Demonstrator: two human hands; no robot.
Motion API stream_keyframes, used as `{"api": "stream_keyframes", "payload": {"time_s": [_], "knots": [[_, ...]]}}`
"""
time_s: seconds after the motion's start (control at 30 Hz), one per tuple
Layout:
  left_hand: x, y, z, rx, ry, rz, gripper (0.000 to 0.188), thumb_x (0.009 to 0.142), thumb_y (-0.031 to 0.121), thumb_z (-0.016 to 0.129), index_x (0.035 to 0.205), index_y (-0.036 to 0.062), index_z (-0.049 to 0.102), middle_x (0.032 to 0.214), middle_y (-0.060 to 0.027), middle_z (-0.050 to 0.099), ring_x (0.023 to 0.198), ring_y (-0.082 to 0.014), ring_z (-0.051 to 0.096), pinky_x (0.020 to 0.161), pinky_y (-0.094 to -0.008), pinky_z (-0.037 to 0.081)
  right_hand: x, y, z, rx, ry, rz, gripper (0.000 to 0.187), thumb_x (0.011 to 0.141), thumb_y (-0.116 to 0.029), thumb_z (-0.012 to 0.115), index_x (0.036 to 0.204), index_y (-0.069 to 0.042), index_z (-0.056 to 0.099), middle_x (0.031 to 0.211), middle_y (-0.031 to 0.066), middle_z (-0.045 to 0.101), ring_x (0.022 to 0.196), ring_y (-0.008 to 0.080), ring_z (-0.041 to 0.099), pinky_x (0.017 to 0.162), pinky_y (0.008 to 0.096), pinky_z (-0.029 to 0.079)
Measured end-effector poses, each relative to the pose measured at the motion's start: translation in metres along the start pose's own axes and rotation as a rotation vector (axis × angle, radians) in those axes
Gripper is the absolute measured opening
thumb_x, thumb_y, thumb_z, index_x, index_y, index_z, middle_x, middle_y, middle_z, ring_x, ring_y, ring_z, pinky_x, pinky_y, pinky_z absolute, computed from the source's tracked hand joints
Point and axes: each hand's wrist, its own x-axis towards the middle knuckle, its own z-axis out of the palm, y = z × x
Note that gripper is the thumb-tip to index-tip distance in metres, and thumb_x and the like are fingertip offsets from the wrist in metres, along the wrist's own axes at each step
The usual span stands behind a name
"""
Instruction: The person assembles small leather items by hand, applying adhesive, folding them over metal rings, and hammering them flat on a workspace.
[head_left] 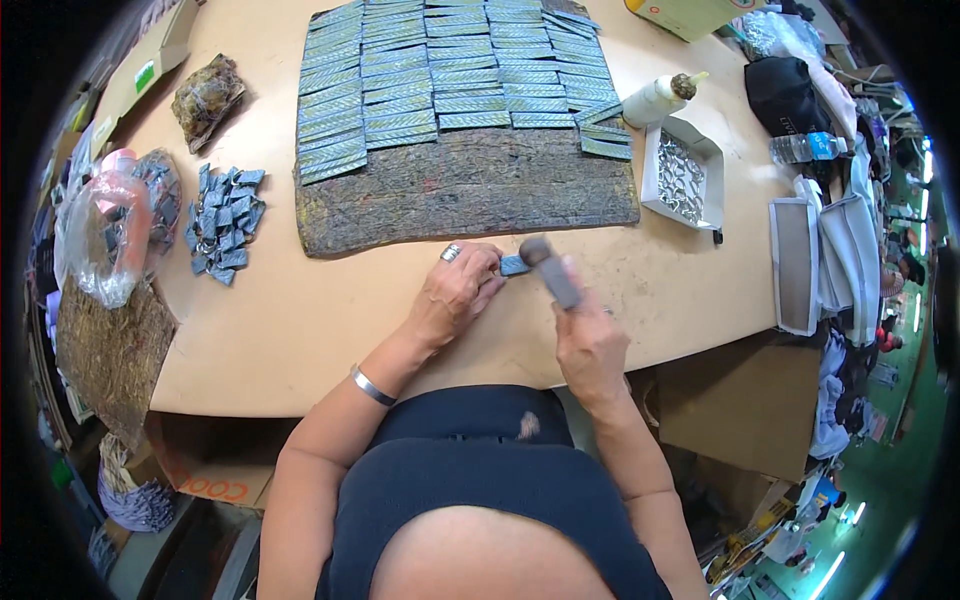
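My left hand [461, 288] rests on the table with its fingertips closed on a small blue denim tab [514, 265]. Just right of it, my right hand [592, 345] grips a hammer [559, 283], slightly blurred. The hammer's dark rounded head is beside the tab's right end; whether they touch I cannot tell. Beyond my hands lies a mottled brown board [460, 190], its far part covered by rows of blue-grey denim strips [400, 90]. To the left sits a loose pile of folded denim tabs [226, 215].
An open white box [705, 160] of small metal pieces stands at right, beside a white squeeze bottle [655, 100]. A clear plastic bag [105, 235], a wrapped brown bundle [207, 100] and another brown board [110, 345] are at left. A water bottle [808, 148] lies far right.
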Motion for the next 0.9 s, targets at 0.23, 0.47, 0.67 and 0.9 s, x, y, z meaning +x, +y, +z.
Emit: {"api": "stream_keyframes", "payload": {"time_s": [0.23, 0.47, 0.67, 0.9], "knots": [[-0.005, -0.004, 0.003, 0.002, 0.002, -0.008, 0.029, 0.064, -0.001, 0.066, 0.086, 0.0032, 0.048, 0.088, -0.0103, 0.057, 0.078, -0.026, 0.056, 0.067, -0.0324, 0.046, -0.011, 0.0, 0.003, -0.056, -0.042, -0.058, 0.052, 0.074, -0.006, 0.055, 0.124, -0.008, 0.043, 0.073, 0.0117, 0.052, 0.054, 0.0255, 0.053, 0.05, 0.0323, 0.044], [0.001, -0.001, -0.003, 0.029, -0.035, -0.065, 0.03, 0.065, 0.006, 0.066, 0.09, 0.0048, 0.05, 0.088, -0.0106, 0.053, 0.079, -0.027, 0.053, 0.068, -0.0342, 0.045, -0.004, 0.037, 0.011, 1.08, -0.064, 0.662, 0.047, 0.085, -0.01, 0.047, 0.129, 0.0, 0.032, 0.068, 0.0013, 0.049, 0.052, 0.0085, 0.047, 0.049, 0.0222, 0.043], [0.008, 0.007, 0.004, 0.195, -0.092, -0.045, 0.025, 0.067, 0.015, 0.066, 0.086, 0.0056, 0.053, 0.09, -0.0098, 0.053, 0.081, -0.0252, 0.053, 0.07, -0.0341, 0.045, -0.007, 0.035, 0.009, 1.081, -0.062, 0.702, 0.038, 0.087, -0.014, 0.047, 0.122, -0.005, 0.036, 0.068, 0.002, 0.048, 0.054, 0.0081, 0.048, 0.047, 0.021, 0.042], [-0.001, -0.001, -0.01, 0.165, 0.018, 0.02, 0.025, 0.067, 0.016, 0.067, 0.084, 0.0035, 0.054, 0.086, -0.0089, 0.055, 0.078, -0.0246, 0.055, 0.068, -0.0331, 0.045, -0.005, 0.037, 0.011, 1.181, -0.075, 0.676, 0.041, 0.086, -0.012, 0.046, 0.125, -0.004, 0.034, 0.069, 0.0028, 0.049, 0.052, 0.0093, 0.049, 0.046, 0.0214, 0.042]]}}
